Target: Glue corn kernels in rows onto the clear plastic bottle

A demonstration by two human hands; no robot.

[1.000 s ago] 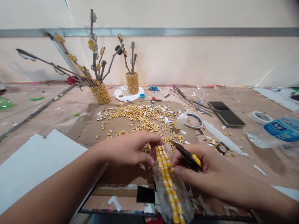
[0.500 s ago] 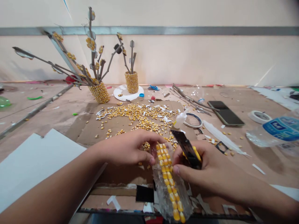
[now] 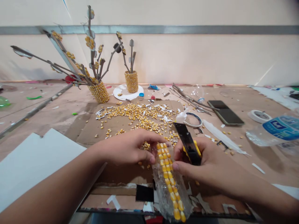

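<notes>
A clear plastic cylinder is held between the two hands at the near edge of the surface, tilted so that its far end is set between them and its lower end is pointed toward the wearer. Its far left side is gripped by the left hand, with the thumb and fingers closed narrowly around it. Along its upper side, kernel rows are laid lengthwise, and bare plastic is left visible on either side of them.

In the right hand, a black and yellow cutter is held, its dark end pointed away from the wearer. The thumb tip of that hand is placed at the right border of the rows; whether a loose kernel is also pinched there cannot be told.

Beyond the hands, a kernel pile mixed with white scraps is spread over a cardboard sheet. A glue bottle is seen just beside a tape ring. Farther back, two kernel-covered pots, a larger one and a smaller one, are filled with branches.
</notes>
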